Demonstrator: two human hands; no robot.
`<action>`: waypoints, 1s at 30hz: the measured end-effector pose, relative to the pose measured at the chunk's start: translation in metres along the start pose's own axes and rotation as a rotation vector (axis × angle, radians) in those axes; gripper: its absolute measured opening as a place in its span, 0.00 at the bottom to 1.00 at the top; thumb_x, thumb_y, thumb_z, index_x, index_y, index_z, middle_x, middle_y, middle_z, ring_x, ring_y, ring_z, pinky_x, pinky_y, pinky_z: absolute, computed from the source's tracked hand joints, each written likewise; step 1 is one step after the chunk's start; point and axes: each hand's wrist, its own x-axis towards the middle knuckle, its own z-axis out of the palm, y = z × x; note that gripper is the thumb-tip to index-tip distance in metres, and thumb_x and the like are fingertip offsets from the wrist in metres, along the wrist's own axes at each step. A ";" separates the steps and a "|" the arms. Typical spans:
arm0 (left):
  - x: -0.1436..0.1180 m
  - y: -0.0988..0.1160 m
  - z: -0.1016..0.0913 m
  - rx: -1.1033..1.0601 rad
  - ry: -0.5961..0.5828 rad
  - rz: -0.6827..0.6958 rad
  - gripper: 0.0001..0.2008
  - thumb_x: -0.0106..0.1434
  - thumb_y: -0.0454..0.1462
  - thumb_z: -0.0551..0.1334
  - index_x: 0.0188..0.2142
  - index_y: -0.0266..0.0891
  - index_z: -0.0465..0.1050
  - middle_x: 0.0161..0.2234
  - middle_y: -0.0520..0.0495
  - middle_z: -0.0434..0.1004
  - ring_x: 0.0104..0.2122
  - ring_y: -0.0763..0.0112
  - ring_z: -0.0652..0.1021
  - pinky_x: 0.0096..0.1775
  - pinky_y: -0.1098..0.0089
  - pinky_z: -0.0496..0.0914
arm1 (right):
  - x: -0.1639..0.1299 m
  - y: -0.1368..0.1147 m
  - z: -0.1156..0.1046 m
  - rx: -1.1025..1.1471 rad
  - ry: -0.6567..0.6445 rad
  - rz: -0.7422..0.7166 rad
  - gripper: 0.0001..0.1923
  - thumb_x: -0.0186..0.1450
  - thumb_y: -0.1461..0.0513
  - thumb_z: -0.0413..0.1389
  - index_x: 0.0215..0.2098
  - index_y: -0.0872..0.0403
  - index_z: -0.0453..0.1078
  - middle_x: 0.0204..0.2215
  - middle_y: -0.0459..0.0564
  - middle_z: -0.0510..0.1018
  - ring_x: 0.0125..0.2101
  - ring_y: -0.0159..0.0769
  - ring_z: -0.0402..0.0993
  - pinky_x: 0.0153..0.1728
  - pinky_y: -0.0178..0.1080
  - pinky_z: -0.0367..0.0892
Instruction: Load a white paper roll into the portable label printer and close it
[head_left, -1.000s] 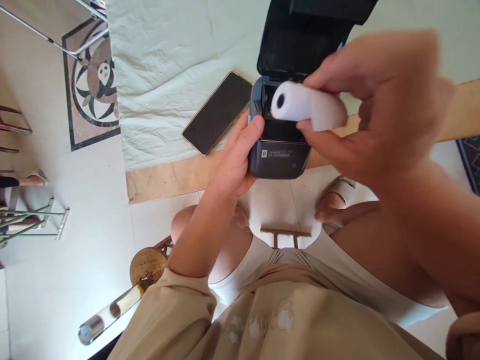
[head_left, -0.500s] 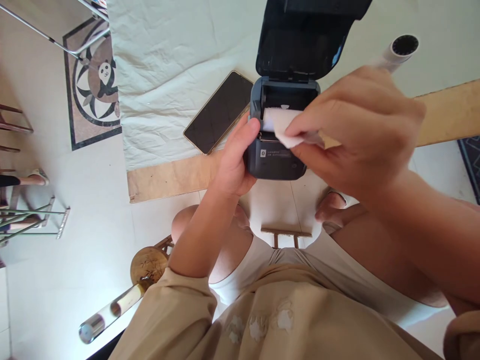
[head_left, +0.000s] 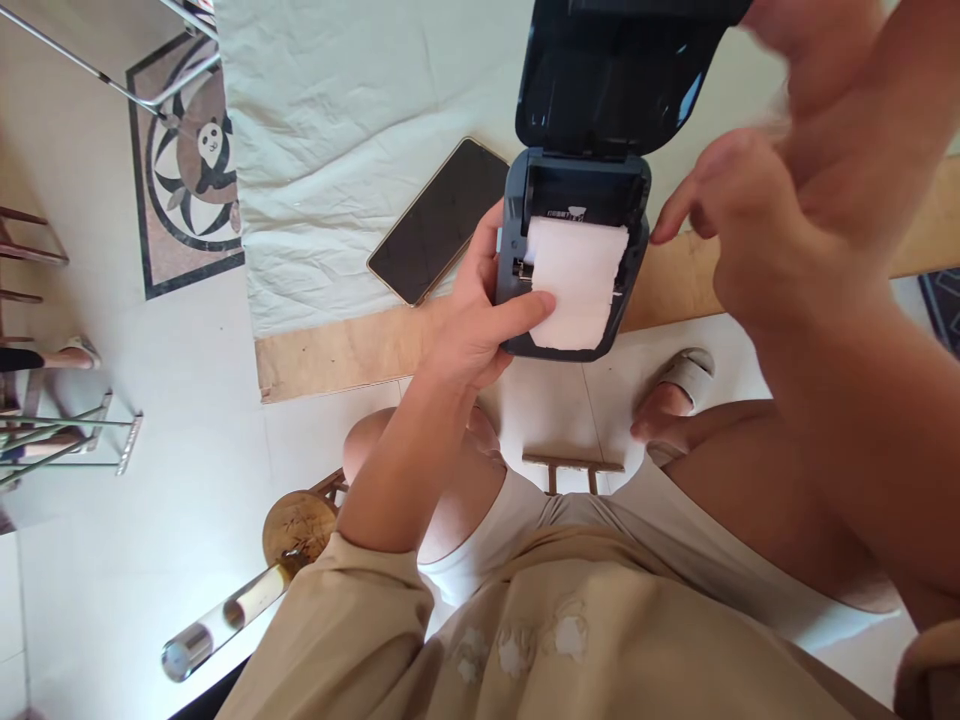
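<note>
A small dark grey printer (head_left: 517,215) stands at the table's near edge with its black lid (head_left: 611,85) swung up. A strip of white paper (head_left: 576,280) lies out of its bay over the front. My left hand (head_left: 472,320) grips the printer's left side, thumb pressed on the paper's lower left corner. My right hand (head_left: 757,220) hovers blurred just right of the printer, fingers apart, holding nothing, one fingertip close to the printer's right edge.
A dark phone (head_left: 439,222) lies face up left of the printer on a creased white cloth (head_left: 337,130) over a wooden table edge (head_left: 337,350). Below are my knees, a sandalled foot (head_left: 675,385), a round wooden stool (head_left: 296,530) and a panda-pattern mat (head_left: 191,160).
The paper roll went from my right hand into the printer's bay and its end now lies over the front. My right hand let go and drew back right; my left thumb moved onto the paper.
</note>
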 end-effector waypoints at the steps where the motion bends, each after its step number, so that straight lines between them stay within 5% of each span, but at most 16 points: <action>1: 0.000 -0.001 0.001 0.004 0.005 -0.002 0.26 0.50 0.41 0.73 0.49 0.46 0.72 0.40 0.51 0.80 0.56 0.50 0.81 0.50 0.58 0.79 | 0.001 0.000 0.001 0.030 0.088 -0.012 0.31 0.70 0.44 0.55 0.67 0.43 0.61 0.70 0.43 0.58 0.66 0.44 0.66 0.28 0.31 0.70; 3: 0.000 -0.002 0.001 0.010 0.019 -0.001 0.26 0.50 0.41 0.73 0.48 0.46 0.72 0.40 0.51 0.79 0.56 0.49 0.81 0.51 0.56 0.79 | 0.002 -0.004 0.003 0.094 0.196 0.007 0.23 0.70 0.45 0.54 0.57 0.46 0.71 0.62 0.44 0.69 0.57 0.40 0.75 0.22 0.30 0.65; 7: 0.000 -0.001 -0.002 -0.001 0.009 0.007 0.26 0.50 0.41 0.74 0.48 0.48 0.72 0.39 0.52 0.79 0.56 0.50 0.81 0.51 0.58 0.79 | 0.001 -0.006 0.008 0.107 0.082 0.162 0.14 0.70 0.52 0.55 0.50 0.49 0.72 0.49 0.48 0.76 0.40 0.31 0.77 0.21 0.31 0.65; 10: -0.001 0.002 -0.001 -0.075 -0.051 0.003 0.26 0.54 0.43 0.73 0.51 0.48 0.70 0.41 0.51 0.79 0.56 0.52 0.81 0.51 0.58 0.79 | -0.003 0.005 0.012 0.221 -0.181 0.247 0.29 0.66 0.46 0.60 0.60 0.47 0.63 0.54 0.49 0.74 0.41 0.29 0.74 0.25 0.31 0.71; 13: -0.001 0.003 0.003 -0.118 -0.052 0.002 0.25 0.58 0.50 0.71 0.51 0.47 0.70 0.40 0.49 0.79 0.59 0.53 0.79 0.54 0.58 0.77 | -0.007 0.020 0.017 0.336 -0.366 0.297 0.36 0.68 0.43 0.57 0.67 0.41 0.49 0.44 0.45 0.76 0.33 0.28 0.73 0.24 0.33 0.71; 17: 0.004 0.002 0.013 0.006 -0.022 0.001 0.20 0.60 0.52 0.71 0.46 0.46 0.72 0.38 0.49 0.80 0.48 0.56 0.83 0.43 0.63 0.77 | -0.008 0.033 0.018 0.371 -0.327 0.239 0.34 0.65 0.43 0.59 0.63 0.38 0.51 0.43 0.44 0.74 0.37 0.32 0.74 0.35 0.37 0.75; 22: 0.019 0.005 0.020 0.010 -0.154 -0.032 0.11 0.65 0.44 0.68 0.43 0.44 0.72 0.35 0.51 0.78 0.38 0.63 0.83 0.37 0.66 0.76 | -0.008 0.035 0.013 0.324 -0.186 0.165 0.29 0.67 0.46 0.58 0.61 0.41 0.55 0.49 0.46 0.71 0.40 0.30 0.70 0.44 0.38 0.73; 30: 0.019 0.003 0.016 -0.016 -0.160 -0.034 0.11 0.62 0.42 0.66 0.43 0.46 0.73 0.35 0.49 0.78 0.33 0.65 0.79 0.33 0.67 0.71 | -0.012 0.030 0.012 0.228 -0.242 0.205 0.30 0.67 0.46 0.56 0.63 0.38 0.51 0.42 0.46 0.69 0.35 0.30 0.68 0.31 0.35 0.69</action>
